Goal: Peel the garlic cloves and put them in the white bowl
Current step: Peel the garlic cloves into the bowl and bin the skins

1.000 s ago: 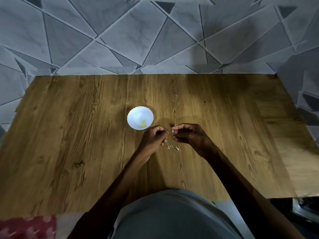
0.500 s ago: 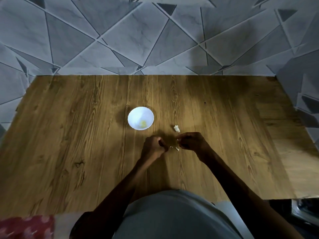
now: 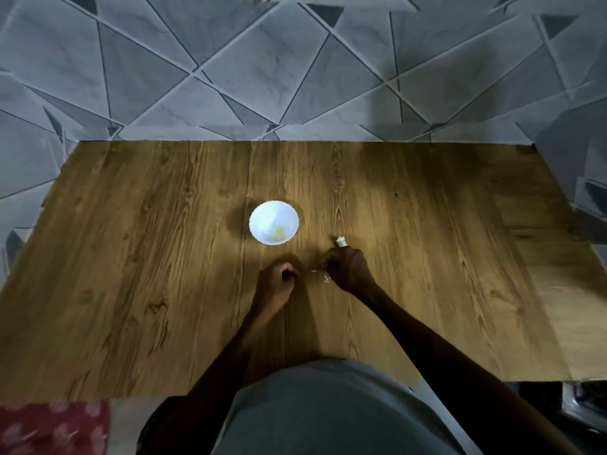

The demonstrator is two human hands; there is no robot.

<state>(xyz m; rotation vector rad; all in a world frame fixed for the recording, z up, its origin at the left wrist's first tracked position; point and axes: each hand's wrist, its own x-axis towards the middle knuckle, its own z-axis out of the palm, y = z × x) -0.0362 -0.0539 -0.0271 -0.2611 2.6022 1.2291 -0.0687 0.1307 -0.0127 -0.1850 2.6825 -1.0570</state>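
A small white bowl [image 3: 262, 215] stands mid-table with one yellowish peeled clove [image 3: 278, 232] inside. To its right an unpeeled garlic clove [image 3: 341, 242] lies on the wood, just beyond my right hand [image 3: 349, 269]. That hand's fingers are curled, and its fingertips pinch a thin pale strip of garlic skin [image 3: 316, 271] just above the table. My left hand [image 3: 277, 282] is curled into a fist below the bowl; a clove seems enclosed in it but is hidden. Loose skin bits [image 3: 326, 280] lie between the hands.
The wooden table [image 3: 131, 274] meets a grey tiled wall [image 3: 230, 77] at the back. A red patterned cloth [image 3: 52, 425] shows at the bottom left, off the table's near edge. My grey-clothed body [image 3: 328, 412] fills the bottom centre.
Both hands have come down toward the table and drawn apart. The unpeeled clove behind my right hand has come into view. The bowl has not moved.
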